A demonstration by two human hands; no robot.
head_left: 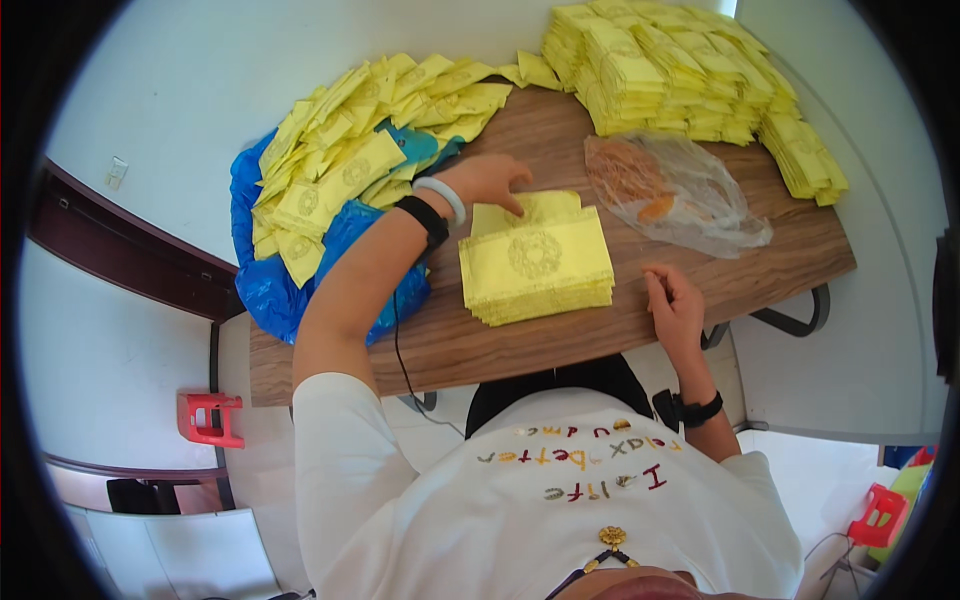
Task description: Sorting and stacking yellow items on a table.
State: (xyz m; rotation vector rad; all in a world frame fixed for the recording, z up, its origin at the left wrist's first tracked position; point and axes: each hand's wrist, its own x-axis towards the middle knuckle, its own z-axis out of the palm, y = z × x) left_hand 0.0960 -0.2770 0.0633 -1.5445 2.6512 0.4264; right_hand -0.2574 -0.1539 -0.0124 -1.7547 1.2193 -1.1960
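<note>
A neat stack of yellow printed paper envelopes (540,262) lies near the front edge of the wooden table. Behind its top sheet, a yellow paper flap (550,203) sticks out toward the far side. My left hand (490,183) reaches over this flap from the left, thumb and forefinger apart, the thumb tip at the paper. To the right of the stack, my right hand (676,305) hovers by the table edge with loosely curled fingers; I see nothing in it. A loose heap of yellow envelopes (350,185) spills from a blue plastic bag (265,295) on the left.
Bundled yellow envelopes (660,75) are piled high at the back right. A clear plastic bag of orange-brown rubber bands (630,172) lies before them. A thin black cable (400,345) hangs over the table's front edge. Red stools (210,418) stand on the floor.
</note>
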